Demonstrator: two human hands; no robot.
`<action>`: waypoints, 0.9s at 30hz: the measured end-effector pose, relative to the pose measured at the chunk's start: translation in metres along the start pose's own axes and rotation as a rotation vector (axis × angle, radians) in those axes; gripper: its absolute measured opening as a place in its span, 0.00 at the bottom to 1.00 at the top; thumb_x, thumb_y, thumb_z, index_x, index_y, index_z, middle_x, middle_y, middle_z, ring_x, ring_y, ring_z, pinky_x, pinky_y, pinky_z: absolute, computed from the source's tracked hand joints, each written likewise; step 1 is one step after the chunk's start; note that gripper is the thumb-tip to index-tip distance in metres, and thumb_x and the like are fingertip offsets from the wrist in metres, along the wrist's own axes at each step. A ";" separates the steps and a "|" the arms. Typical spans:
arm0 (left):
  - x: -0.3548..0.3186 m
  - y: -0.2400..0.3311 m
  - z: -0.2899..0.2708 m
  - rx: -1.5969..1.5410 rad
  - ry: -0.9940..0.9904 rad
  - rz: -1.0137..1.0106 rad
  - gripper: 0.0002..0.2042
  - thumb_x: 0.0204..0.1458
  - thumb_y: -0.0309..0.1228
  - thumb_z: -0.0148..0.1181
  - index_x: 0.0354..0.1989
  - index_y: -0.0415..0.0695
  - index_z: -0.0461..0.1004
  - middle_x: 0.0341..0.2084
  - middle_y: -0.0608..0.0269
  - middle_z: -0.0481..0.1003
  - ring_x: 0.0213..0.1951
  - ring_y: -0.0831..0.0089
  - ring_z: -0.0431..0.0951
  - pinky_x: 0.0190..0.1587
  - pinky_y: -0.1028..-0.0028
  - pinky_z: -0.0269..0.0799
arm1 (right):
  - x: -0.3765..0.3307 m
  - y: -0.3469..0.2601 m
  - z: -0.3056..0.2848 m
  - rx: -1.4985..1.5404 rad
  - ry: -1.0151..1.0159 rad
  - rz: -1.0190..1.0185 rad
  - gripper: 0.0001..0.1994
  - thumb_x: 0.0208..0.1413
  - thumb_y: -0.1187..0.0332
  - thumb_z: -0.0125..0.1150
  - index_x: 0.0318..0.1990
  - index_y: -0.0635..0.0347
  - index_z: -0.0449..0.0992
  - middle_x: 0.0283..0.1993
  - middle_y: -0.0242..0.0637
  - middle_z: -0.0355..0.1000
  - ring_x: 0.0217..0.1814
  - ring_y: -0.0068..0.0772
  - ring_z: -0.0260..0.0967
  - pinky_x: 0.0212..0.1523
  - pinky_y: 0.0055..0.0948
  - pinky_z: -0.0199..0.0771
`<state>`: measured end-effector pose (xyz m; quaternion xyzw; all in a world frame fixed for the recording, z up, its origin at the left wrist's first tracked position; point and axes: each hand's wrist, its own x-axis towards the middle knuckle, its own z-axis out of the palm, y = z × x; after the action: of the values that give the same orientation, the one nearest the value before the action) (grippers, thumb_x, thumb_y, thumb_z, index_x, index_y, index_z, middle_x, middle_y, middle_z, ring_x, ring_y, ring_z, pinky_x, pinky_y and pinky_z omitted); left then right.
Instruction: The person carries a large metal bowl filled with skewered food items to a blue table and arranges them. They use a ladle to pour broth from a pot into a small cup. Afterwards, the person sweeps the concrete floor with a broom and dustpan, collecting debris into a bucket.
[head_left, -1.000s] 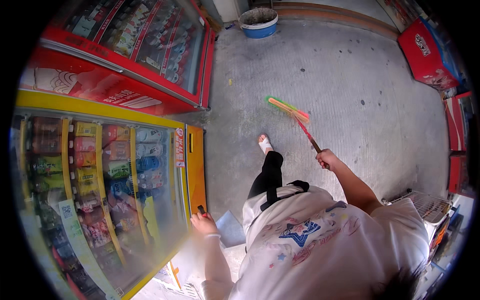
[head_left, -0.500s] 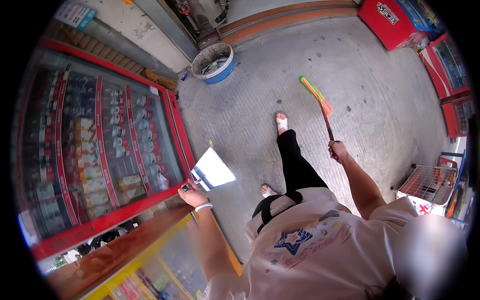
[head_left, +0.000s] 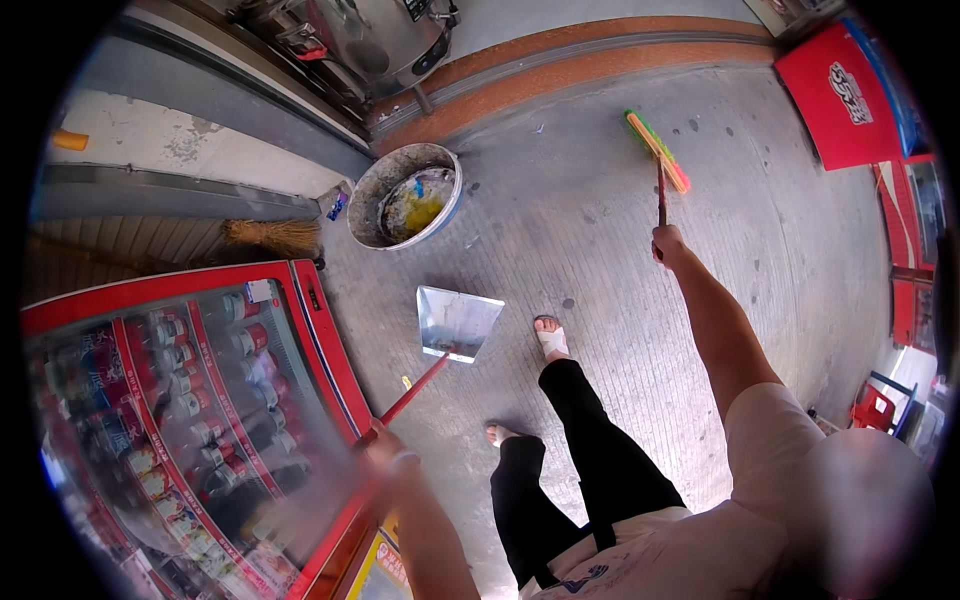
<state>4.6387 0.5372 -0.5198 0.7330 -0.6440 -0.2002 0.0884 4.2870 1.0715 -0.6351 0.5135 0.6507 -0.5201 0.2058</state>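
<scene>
My left hand (head_left: 385,450), somewhat blurred and wearing a white wristband, is closed round the red handle of a long-handled metal dustpan (head_left: 457,318). The pan hangs or rests ahead of my feet, its shiny inside showing; whether it touches the floor I cannot tell. Out in front on the right, my right hand (head_left: 667,244) grips the dark red stick of a broom (head_left: 658,150). Green, orange and pink bristles spread across the broom's head, which is at the grey floor. A large bucket (head_left: 375,195) with a dirty inside and some yellow matter stands beyond the dustpan.
A red-framed drinks fridge (head_left: 320,340) stands close by my left arm. Behind it leans a straw broom (head_left: 270,236). A metal drum-like machine (head_left: 375,40) is at the far doorway. A red chest freezer (head_left: 835,105) stands far right. A small yellow scrap (head_left: 406,383) lies near the fridge.
I have stepped forward past the fridge's corner, nearer the bucket. The dustpan has swung ahead, with its red handle now showing. My right arm has stretched farther out with the broom.
</scene>
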 end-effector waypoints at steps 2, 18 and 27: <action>-0.003 0.009 0.041 -0.121 0.048 0.110 0.22 0.48 0.43 0.65 0.29 0.29 0.77 0.26 0.45 0.79 0.29 0.55 0.79 0.33 0.62 0.74 | 0.024 -0.042 0.056 -0.125 -0.010 -0.052 0.04 0.53 0.73 0.47 0.28 0.61 0.67 0.22 0.38 0.66 0.18 0.32 0.64 0.13 0.31 0.63; -0.038 0.086 0.124 -0.077 -0.019 0.550 0.11 0.51 0.32 0.59 0.26 0.36 0.78 0.21 0.50 0.78 0.23 0.57 0.78 0.25 0.65 0.71 | -0.176 0.173 0.126 -1.122 -0.311 -0.389 0.21 0.51 0.76 0.47 0.50 0.69 0.49 0.37 0.71 0.69 0.41 0.73 0.69 0.41 0.59 0.70; -0.019 0.075 0.159 -0.065 -0.031 0.438 0.09 0.50 0.32 0.61 0.25 0.38 0.77 0.22 0.50 0.77 0.24 0.54 0.77 0.25 0.61 0.70 | -0.312 0.193 0.002 -1.112 -0.604 -0.284 0.14 0.53 0.72 0.50 0.44 0.63 0.56 0.31 0.63 0.70 0.35 0.69 0.69 0.35 0.57 0.67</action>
<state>4.5042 0.5644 -0.6313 0.5691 -0.7825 -0.2081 0.1433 4.5782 0.9150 -0.4754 0.0705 0.7980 -0.2493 0.5442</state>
